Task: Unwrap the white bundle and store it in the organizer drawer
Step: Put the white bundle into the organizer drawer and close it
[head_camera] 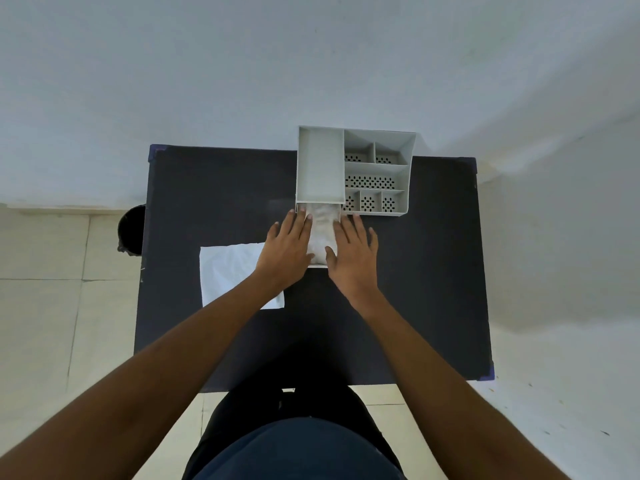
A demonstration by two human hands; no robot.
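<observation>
A white organizer [377, 168] with several perforated compartments stands at the far middle of the black table [207, 188]. Its drawer [318, 266] is pulled out toward me from under the left section. A crumpled white bundle [322, 230] lies inside the drawer. My left hand [287, 247] rests flat along the drawer's left side, fingers apart. Along the drawer's right side lies my right hand [353, 251], also flat, thumb touching the bundle. A flat white wrapping sheet [228, 275] lies on the table to the left, partly under my left forearm.
A dark round bin [131, 230] stands on the tiled floor beside the table's left edge. A pale wall rises behind the table. My dark-clothed legs are at the table's near edge.
</observation>
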